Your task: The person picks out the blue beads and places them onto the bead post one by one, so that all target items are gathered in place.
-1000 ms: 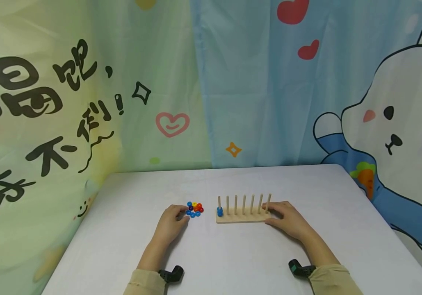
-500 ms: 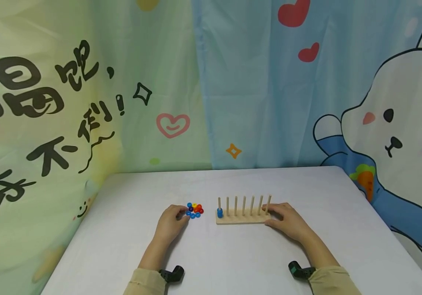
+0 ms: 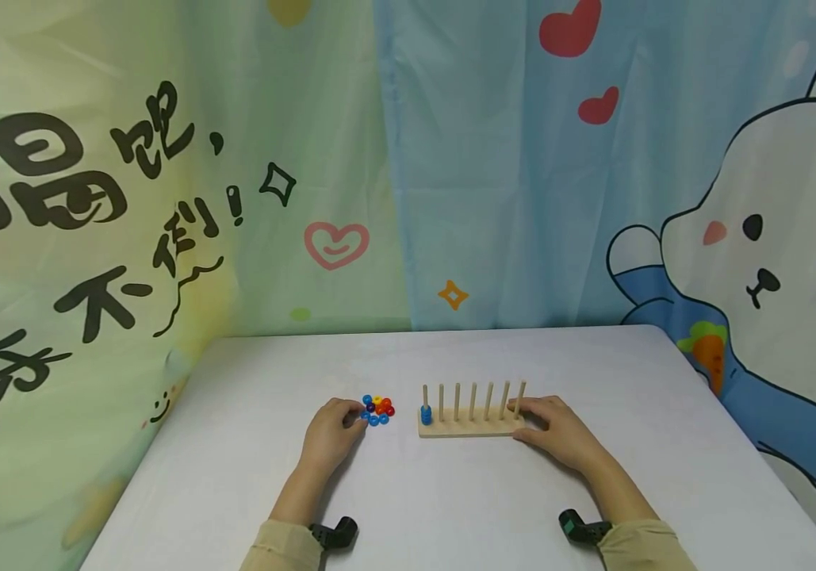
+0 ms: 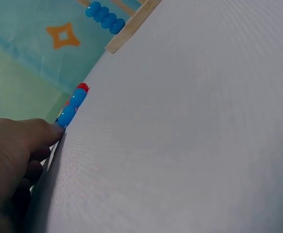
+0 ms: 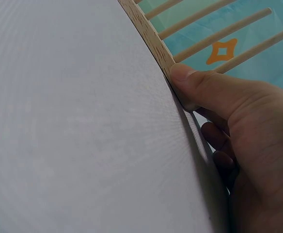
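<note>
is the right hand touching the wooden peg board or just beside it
Touching. The right wrist view shows it: the right hand has its thumb tip against the long side of the wooden peg board, with no gap between.

Black Chinese lettering (image 3: pixel 92 317) on the green curtain (image 3: pixel 336 159) includes "不" and "!".

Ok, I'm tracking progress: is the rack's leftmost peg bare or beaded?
Beaded: four blue beads are stacked on the leftmost peg, its tip bare.
</note>
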The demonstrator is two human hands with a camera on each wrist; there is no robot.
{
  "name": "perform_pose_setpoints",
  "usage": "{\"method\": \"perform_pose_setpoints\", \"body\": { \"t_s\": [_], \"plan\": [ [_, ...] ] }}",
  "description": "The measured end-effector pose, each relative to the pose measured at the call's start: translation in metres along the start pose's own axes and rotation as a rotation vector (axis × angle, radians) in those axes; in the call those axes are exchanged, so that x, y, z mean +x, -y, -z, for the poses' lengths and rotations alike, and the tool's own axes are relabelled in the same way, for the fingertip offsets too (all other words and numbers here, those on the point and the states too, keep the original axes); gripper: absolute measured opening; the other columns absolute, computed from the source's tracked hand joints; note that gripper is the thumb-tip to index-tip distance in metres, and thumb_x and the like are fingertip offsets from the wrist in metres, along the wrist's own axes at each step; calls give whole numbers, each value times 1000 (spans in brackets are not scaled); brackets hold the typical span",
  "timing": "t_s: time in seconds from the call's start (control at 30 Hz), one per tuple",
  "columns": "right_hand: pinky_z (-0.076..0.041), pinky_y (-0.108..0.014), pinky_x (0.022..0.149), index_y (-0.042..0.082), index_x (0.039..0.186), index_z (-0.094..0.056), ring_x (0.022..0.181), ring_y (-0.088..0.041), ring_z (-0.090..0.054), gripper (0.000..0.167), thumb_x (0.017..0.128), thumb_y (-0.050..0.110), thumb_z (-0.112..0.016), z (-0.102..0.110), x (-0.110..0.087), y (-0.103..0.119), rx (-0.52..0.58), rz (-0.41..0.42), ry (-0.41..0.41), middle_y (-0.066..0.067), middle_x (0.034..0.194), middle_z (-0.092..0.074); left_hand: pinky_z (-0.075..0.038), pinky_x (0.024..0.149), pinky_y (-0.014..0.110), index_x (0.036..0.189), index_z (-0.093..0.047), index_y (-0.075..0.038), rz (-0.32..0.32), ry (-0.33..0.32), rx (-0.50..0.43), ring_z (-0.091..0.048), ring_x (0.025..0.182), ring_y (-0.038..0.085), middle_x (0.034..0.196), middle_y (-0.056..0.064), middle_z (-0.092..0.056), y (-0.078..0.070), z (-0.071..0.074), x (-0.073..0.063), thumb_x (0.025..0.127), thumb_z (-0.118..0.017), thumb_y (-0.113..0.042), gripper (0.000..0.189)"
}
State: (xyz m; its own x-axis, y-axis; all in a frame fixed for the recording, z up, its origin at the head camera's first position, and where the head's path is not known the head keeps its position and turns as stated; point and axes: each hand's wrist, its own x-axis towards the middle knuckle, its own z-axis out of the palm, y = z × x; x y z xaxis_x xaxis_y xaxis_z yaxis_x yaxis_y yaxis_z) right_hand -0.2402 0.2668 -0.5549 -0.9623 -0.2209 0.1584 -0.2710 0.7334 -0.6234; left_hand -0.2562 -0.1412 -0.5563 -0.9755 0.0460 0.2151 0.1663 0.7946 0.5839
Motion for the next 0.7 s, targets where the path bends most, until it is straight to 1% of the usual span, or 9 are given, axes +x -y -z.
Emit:
{"method": "perform_pose_setpoints", "body": {
  "t_s": [0.27,0.43,0.53,0.7],
  "plan": [
    [-39,-60,104,26,127,-66,124,-33,-51,46,84,39,-77,1,0,1,-8,-4,3,-6,127,-63,-52,94,42,108,-71,-14,-3,-1,21,-63,102,21,106,3,-67,0,0,-1,90,-73,-27,22],
    [-39,-60,104,26,127,-66,124,-33,-51,46,84,39,-77,1,0,1,-15,0,2,-5,127,-63,-53,92,41,107,-70,-14,13,2,-13,-62,97,19,104,2,-67,-2,2,-1,90,-73,-26,22],
    [-39,-60,104,26,127,-66,124,-33,-51,46,84,39,-77,1,0,2,-12,-1,3,-6,127,-63,-53,85,37,107,-70,-13,16,5,-50,-59,90,16,100,1,-67,-3,3,-2,89,-73,-24,21],
    [-39,-61,104,25,128,-65,124,-34,-52,47,84,40,-76,2,-1,3,-13,-4,6,-7,128,-62,-49,71,25,107,-69,-15,3,8,-138,-55,80,10,95,-3,-67,-6,5,1,90,-73,-25,20]
  ]
}}
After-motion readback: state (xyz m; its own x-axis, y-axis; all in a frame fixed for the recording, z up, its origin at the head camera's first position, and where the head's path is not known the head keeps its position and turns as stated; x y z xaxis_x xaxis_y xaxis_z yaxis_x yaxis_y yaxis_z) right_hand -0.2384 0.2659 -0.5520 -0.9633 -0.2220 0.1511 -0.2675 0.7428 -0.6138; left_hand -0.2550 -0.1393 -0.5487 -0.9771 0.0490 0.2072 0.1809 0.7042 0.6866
